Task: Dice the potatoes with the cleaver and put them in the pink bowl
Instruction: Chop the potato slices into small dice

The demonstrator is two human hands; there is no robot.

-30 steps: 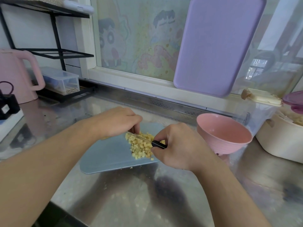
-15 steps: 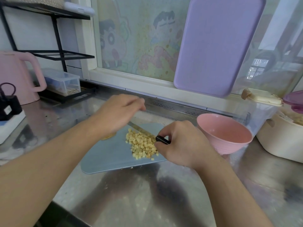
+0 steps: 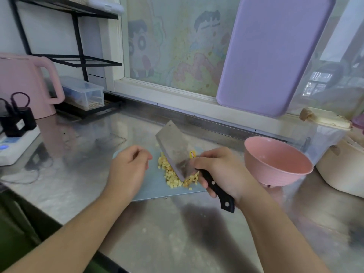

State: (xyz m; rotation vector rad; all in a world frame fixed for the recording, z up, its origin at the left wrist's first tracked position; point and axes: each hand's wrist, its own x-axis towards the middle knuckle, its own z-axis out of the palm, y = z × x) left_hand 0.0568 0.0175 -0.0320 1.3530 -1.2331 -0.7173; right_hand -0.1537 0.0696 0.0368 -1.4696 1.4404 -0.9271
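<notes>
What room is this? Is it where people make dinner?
Most likely a home kitchen. A right hand holds a cleaver over diced potato on a blue cutting board, beside a pink bowl on a steel counter, with a pink kettle nearby.

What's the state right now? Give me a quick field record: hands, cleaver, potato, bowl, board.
right hand: grips the cleaver's black handle
left hand: over the board's left part, loosely curled, holds nothing
cleaver: blade tilted, flat side showing, over the dice
diced potato: one heap on the board
pink bowl: right of the board, no potato visible inside
blue cutting board: flat on the steel counter
</notes>
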